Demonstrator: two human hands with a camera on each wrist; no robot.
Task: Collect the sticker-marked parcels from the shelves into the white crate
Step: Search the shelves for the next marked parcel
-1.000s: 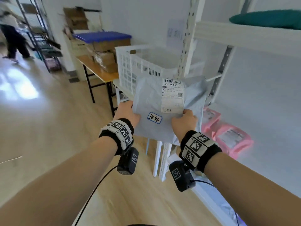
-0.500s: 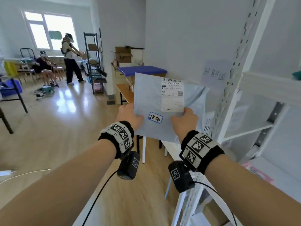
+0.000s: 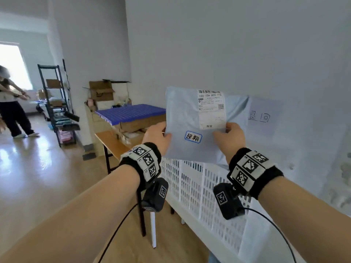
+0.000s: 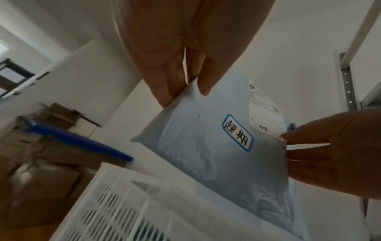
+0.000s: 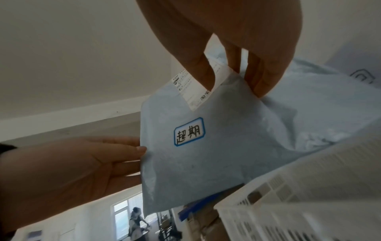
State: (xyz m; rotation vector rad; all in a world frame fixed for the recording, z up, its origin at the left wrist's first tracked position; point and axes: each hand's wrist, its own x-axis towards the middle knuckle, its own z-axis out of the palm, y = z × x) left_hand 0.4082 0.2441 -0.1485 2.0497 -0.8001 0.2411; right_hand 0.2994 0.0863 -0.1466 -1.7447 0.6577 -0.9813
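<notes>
Parcel (image 3: 191, 128), pale blue with its sticker (image 3: 193, 137), hangs upright over the white crate's (image 3: 191, 185) near rim, pinched at its side edges by left hand (image 3: 156, 136) and right hand (image 3: 228, 138). Delivery step, I judge; next, lower and release inside.

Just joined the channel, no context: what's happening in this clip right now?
A person holds a light blue poly mailer upright with both hands: the left hand pinches its left edge, the right hand its right side by the shipping label. The mailer carries a blue-bordered handwritten sticker. It hangs just above the white slatted crate, not yet inside.
</notes>
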